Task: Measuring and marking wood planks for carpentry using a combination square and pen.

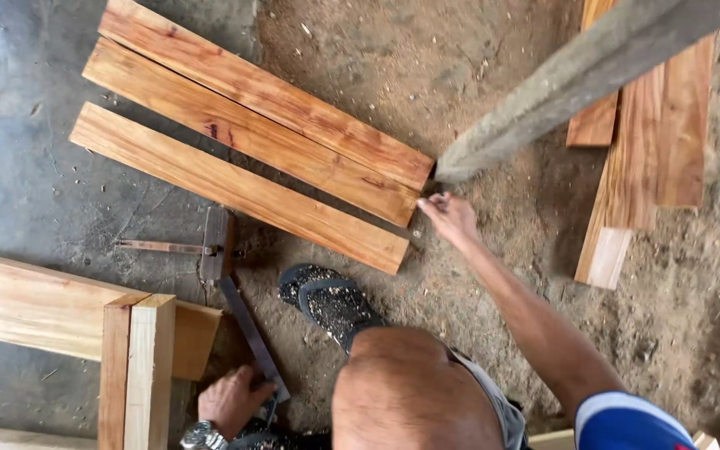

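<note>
Sawdust floor, right hand touching planks

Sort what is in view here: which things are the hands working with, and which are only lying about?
In hand:
right hand at the end of the three reddish planks
left hand holding the try square

Lying about:
pale wooden frame
marking gauge
grey post
stack of boards at right
sawdust-covered sandal on the person's foot

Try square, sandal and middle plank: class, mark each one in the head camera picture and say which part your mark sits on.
try square (247, 327): head view, on the dark metal blade.
sandal (327, 302): head view, on the dusty black strap.
middle plank (252, 133): head view, on its reddish top face.
</note>
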